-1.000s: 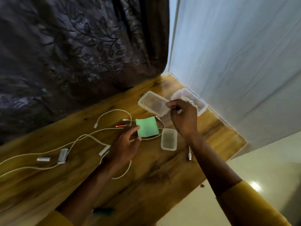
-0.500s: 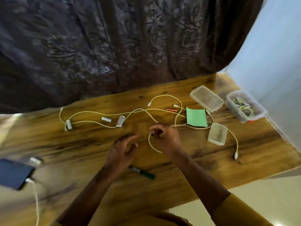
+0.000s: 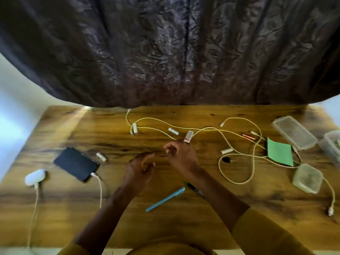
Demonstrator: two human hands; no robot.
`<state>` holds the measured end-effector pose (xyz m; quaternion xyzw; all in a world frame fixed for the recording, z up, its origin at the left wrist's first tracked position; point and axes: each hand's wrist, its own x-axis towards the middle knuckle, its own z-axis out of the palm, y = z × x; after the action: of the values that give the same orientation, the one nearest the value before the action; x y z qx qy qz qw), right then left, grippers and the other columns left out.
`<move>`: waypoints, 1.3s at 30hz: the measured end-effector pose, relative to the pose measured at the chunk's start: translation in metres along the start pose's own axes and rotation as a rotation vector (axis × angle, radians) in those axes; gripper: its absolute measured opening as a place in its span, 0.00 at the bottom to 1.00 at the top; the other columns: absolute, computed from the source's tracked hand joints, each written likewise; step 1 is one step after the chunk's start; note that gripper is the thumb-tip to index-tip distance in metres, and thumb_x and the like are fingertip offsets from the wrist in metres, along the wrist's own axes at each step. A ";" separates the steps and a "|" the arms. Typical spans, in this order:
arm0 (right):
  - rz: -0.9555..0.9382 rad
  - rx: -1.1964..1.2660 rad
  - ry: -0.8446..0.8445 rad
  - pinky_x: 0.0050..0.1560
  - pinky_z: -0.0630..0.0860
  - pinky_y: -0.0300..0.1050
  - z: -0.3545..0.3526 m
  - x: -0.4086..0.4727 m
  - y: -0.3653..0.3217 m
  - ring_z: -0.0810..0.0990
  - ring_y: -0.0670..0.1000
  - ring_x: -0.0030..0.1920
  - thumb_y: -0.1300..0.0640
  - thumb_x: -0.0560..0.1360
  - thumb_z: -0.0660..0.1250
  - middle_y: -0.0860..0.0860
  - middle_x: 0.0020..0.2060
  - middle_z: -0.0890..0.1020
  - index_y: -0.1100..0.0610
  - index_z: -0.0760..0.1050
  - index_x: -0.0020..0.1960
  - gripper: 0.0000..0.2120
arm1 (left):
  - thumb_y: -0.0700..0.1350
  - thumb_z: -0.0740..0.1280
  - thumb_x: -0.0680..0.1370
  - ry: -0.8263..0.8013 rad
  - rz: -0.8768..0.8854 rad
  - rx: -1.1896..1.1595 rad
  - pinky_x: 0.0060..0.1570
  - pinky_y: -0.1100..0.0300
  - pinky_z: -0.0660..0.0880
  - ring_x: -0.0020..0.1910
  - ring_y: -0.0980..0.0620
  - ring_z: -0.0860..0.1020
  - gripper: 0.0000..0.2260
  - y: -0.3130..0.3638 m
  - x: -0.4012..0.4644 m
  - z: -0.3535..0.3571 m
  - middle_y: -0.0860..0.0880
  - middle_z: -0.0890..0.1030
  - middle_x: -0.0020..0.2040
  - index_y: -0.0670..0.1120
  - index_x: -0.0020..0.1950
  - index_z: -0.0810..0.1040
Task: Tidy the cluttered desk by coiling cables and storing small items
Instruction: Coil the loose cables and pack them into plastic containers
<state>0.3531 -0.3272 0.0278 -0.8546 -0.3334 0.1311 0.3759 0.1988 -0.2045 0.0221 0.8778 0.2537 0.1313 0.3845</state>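
Long white cables (image 3: 211, 128) lie tangled across the wooden desk (image 3: 184, 227). My right hand (image 3: 181, 155) hovers mid-desk with its fingers curled, just short of a small white and red stick (image 3: 188, 137); one cable strand runs under its knuckles, and I cannot see if it grips anything. My left hand (image 3: 141, 166) sits beside it, fingers loosely curled and empty. Small white cylinders (image 3: 173, 131) lie scattered among the cables. Clear plastic boxes stand at the right: a flat lidded one (image 3: 294, 132), a small one (image 3: 307, 178) and one cut off at the frame's edge (image 3: 333, 146).
A dark phone (image 3: 76, 163) with a cable plugged in and a white case (image 3: 35, 177) lie at the left. A blue pen (image 3: 165, 199) and a dark marker (image 3: 195, 188) lie near my forearms. A green pad (image 3: 279, 151) sits among the cables. A dark curtain (image 3: 165, 52) hangs behind.
The view has swung left from the right corner to the whole desk. My right hand left the box, passed the cable loop and now sits near the white stick. My left hand let go of the green pad.
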 end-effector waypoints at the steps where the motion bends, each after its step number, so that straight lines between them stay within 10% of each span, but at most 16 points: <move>1: -0.009 -0.010 -0.020 0.53 0.82 0.46 0.007 0.007 -0.006 0.84 0.43 0.49 0.56 0.78 0.69 0.43 0.49 0.87 0.47 0.84 0.54 0.08 | 0.43 0.70 0.79 0.007 -0.015 0.011 0.57 0.53 0.79 0.59 0.50 0.82 0.16 -0.007 0.001 -0.006 0.48 0.84 0.61 0.45 0.67 0.81; 19: -0.042 -0.314 -0.010 0.47 0.75 0.43 0.098 0.128 -0.086 0.82 0.51 0.54 0.52 0.78 0.68 0.46 0.51 0.85 0.48 0.81 0.54 0.07 | 0.40 0.66 0.82 0.056 -0.159 -0.083 0.58 0.50 0.81 0.59 0.55 0.81 0.18 -0.093 0.047 -0.067 0.49 0.80 0.67 0.48 0.73 0.76; 26: -0.032 -0.477 -0.142 0.57 0.75 0.46 0.097 0.182 -0.065 0.77 0.55 0.66 0.67 0.77 0.67 0.52 0.68 0.76 0.43 0.75 0.70 0.27 | 0.44 0.66 0.83 0.040 -0.163 -0.109 0.61 0.47 0.80 0.60 0.54 0.80 0.18 -0.101 0.069 -0.059 0.51 0.78 0.69 0.51 0.73 0.75; 39: -0.060 -0.405 0.081 0.45 0.77 0.45 0.099 0.200 -0.047 0.83 0.51 0.50 0.53 0.79 0.65 0.44 0.50 0.85 0.45 0.83 0.52 0.08 | 0.44 0.67 0.82 0.059 -0.132 -0.041 0.65 0.44 0.77 0.65 0.50 0.78 0.16 -0.105 0.074 -0.052 0.51 0.80 0.68 0.50 0.70 0.79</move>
<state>0.4328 -0.1152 0.0000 -0.9071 -0.3626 0.0157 0.2132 0.2028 -0.0724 -0.0184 0.8469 0.3196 0.1366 0.4024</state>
